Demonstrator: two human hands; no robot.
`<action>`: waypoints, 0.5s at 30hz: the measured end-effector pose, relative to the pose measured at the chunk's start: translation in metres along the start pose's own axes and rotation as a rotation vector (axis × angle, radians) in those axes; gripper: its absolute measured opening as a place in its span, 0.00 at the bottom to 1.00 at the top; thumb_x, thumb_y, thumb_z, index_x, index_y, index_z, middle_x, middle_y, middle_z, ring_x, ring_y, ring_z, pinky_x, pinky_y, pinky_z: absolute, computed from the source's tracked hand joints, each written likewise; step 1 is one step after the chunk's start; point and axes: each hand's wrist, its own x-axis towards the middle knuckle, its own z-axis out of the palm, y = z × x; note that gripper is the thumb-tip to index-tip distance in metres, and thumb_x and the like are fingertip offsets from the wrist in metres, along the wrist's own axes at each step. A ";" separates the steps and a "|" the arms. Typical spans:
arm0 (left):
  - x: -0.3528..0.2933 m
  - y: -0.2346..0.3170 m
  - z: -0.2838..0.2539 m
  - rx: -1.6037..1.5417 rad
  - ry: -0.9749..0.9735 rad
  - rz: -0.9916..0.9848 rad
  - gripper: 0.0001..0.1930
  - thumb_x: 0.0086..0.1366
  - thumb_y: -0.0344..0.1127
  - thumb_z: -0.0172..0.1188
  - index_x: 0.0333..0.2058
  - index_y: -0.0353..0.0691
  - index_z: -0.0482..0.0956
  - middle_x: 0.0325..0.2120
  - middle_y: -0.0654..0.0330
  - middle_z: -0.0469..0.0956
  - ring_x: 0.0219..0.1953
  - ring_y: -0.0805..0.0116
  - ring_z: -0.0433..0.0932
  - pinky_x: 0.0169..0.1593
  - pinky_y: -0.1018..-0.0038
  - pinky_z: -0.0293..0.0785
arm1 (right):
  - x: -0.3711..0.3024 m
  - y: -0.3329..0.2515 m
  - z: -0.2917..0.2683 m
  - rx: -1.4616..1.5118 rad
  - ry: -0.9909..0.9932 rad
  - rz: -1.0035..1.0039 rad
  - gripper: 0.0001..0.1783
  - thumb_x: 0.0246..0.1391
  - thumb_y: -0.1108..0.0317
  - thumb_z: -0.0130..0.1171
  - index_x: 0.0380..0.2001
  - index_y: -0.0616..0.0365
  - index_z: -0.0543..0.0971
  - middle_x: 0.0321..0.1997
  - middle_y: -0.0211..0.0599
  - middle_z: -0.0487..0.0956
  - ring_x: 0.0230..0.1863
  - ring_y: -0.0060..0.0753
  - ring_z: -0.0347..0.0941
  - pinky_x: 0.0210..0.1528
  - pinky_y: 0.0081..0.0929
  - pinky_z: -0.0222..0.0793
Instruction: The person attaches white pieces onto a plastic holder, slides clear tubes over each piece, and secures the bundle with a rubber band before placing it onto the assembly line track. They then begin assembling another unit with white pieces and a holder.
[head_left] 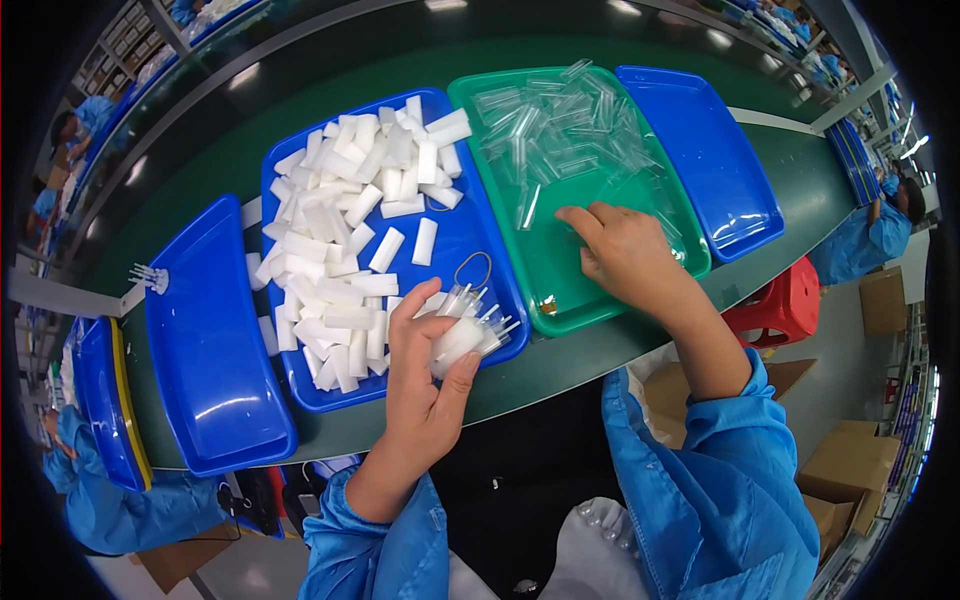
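Observation:
My left hand (422, 385) is closed round a bundle of clear plastic tubes (490, 338) with thin white sticks poking out. A white block (456, 345) sits between its thumb and fingers. This hand is over the near right corner of a blue tray (505, 285) heaped with white foam-like blocks (330, 235). My right hand (630, 255) hovers above a green tray (565, 312), thumb and forefinger apart, and nothing shows between them; its other fingers are partly hidden. Loose clear tubes (560, 130) lie in that tray, mostly in its far half.
Blue trays stand at the left (215, 370) and right (705, 165) of the green bench (800, 170). A small white cluster (150, 278) rests on the left tray's rim. Below at right are a red stool (785, 305) and cardboard boxes (850, 465). People in blue work nearby.

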 end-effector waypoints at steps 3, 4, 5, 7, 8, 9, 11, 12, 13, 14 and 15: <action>-0.001 0.000 -0.001 0.004 0.010 -0.007 0.12 0.59 0.29 0.55 0.40 0.33 0.67 0.55 0.43 0.56 0.53 0.55 0.64 0.52 0.68 0.61 | 0.002 -0.010 -0.003 0.028 -0.020 -0.015 0.28 0.34 0.77 0.57 0.46 0.51 0.71 0.29 0.39 0.75 0.27 0.41 0.73 0.28 0.33 0.70; -0.002 0.000 0.000 0.001 0.009 -0.025 0.12 0.58 0.29 0.56 0.40 0.33 0.67 0.55 0.43 0.56 0.53 0.54 0.64 0.52 0.67 0.61 | 0.002 -0.013 -0.005 0.033 -0.022 -0.020 0.28 0.34 0.77 0.57 0.46 0.51 0.71 0.29 0.39 0.75 0.27 0.41 0.73 0.28 0.33 0.70; -0.002 0.000 0.001 0.004 0.013 -0.030 0.12 0.58 0.29 0.56 0.40 0.33 0.67 0.55 0.43 0.56 0.53 0.54 0.64 0.52 0.67 0.61 | 0.004 -0.016 -0.007 0.164 0.005 -0.032 0.28 0.36 0.77 0.57 0.47 0.52 0.71 0.31 0.38 0.75 0.27 0.36 0.73 0.27 0.29 0.70; -0.003 0.002 0.001 -0.005 0.028 -0.029 0.12 0.58 0.29 0.56 0.40 0.34 0.68 0.55 0.42 0.56 0.53 0.54 0.64 0.52 0.67 0.61 | 0.005 -0.027 -0.016 0.300 0.028 -0.050 0.27 0.38 0.78 0.56 0.47 0.53 0.70 0.32 0.37 0.76 0.26 0.32 0.73 0.26 0.26 0.69; -0.002 0.001 0.001 -0.006 0.030 -0.032 0.12 0.58 0.29 0.56 0.40 0.34 0.68 0.55 0.42 0.56 0.53 0.54 0.64 0.52 0.67 0.61 | 0.004 -0.035 -0.022 0.631 0.023 0.049 0.26 0.41 0.79 0.54 0.48 0.54 0.69 0.31 0.36 0.76 0.26 0.26 0.72 0.26 0.22 0.68; -0.002 0.000 0.000 0.012 0.023 -0.021 0.13 0.58 0.29 0.56 0.41 0.34 0.68 0.55 0.43 0.56 0.52 0.53 0.65 0.52 0.67 0.62 | 0.003 -0.042 -0.023 0.962 0.017 0.151 0.25 0.43 0.81 0.51 0.49 0.56 0.68 0.30 0.34 0.75 0.26 0.20 0.72 0.27 0.19 0.68; -0.002 0.001 0.000 0.030 0.017 -0.008 0.13 0.58 0.29 0.56 0.42 0.35 0.69 0.55 0.44 0.56 0.51 0.53 0.65 0.52 0.67 0.62 | -0.001 -0.055 -0.018 1.328 0.099 0.177 0.24 0.46 0.80 0.50 0.50 0.57 0.67 0.32 0.34 0.75 0.28 0.17 0.70 0.30 0.16 0.67; -0.003 0.002 0.000 0.027 0.017 -0.011 0.13 0.58 0.29 0.57 0.42 0.35 0.69 0.55 0.44 0.57 0.51 0.53 0.65 0.52 0.66 0.62 | -0.003 -0.061 -0.015 1.694 0.186 0.200 0.23 0.49 0.79 0.48 0.51 0.59 0.66 0.34 0.34 0.75 0.30 0.14 0.69 0.32 0.14 0.66; -0.003 0.002 0.000 0.022 0.013 -0.013 0.13 0.58 0.29 0.57 0.42 0.36 0.70 0.55 0.45 0.57 0.50 0.53 0.66 0.52 0.66 0.62 | -0.005 -0.064 -0.012 1.762 0.186 0.212 0.20 0.52 0.77 0.49 0.50 0.62 0.66 0.36 0.37 0.75 0.33 0.17 0.69 0.35 0.15 0.67; -0.002 0.002 0.001 0.021 0.010 -0.013 0.13 0.58 0.29 0.57 0.42 0.36 0.70 0.55 0.45 0.57 0.50 0.53 0.66 0.52 0.66 0.62 | -0.006 -0.070 -0.010 1.761 0.188 0.214 0.20 0.52 0.77 0.49 0.50 0.62 0.66 0.36 0.37 0.75 0.33 0.17 0.69 0.35 0.15 0.67; -0.002 0.003 0.002 -0.001 0.013 -0.018 0.13 0.58 0.29 0.57 0.42 0.36 0.70 0.56 0.46 0.57 0.50 0.53 0.66 0.52 0.65 0.63 | -0.005 -0.077 -0.007 1.816 0.252 0.247 0.20 0.52 0.75 0.51 0.49 0.63 0.66 0.36 0.38 0.75 0.31 0.19 0.69 0.33 0.16 0.66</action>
